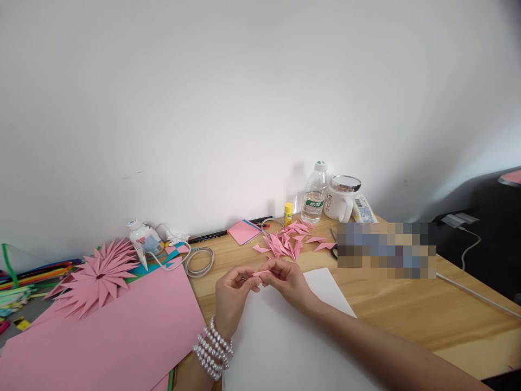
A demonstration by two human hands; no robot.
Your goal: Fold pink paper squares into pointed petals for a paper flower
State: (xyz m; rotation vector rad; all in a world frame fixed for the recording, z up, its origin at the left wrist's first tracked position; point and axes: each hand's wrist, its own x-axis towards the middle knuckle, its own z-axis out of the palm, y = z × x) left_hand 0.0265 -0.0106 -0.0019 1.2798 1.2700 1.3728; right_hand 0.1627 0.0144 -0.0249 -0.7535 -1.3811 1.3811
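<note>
Containers first: a clear plastic water bottle [315,194] with a white cap and green label is standing upright at the back of the wooden desk [407,309], looking mostly drained, exact level hard to tell; just right of it a white mug [341,200] with a shiny metal lid is sitting closed, contents hidden. A small yellow glue stick [288,213] is standing upright just left of the bottle. Both hands are working above the near end of a white sheet [285,342]: the left hand [233,296], beaded bracelets [212,347] on its wrist, is curling its fingers and pinching the left end of a small folded pink paper piece [261,272]; the right hand [285,279] is pinching the other end, fingers closed on it. The piece is sitting between the two sets of fingertips, held off the sheet, thin and pointed. Just beyond the hands a loose pile of similar pink folded petals [287,241] is lying on the desk, sharp triangular shapes, matte paper. Farther left a finished pink spiky paper flower [97,274] is resting on the top edge of a large flat pink sheet [114,336]. A white glue gun [142,239] is lying near the flower with its cord looping beside a coiled grey cable [199,262]. A small pink notepad [244,231] is lying near the wall.
</note>
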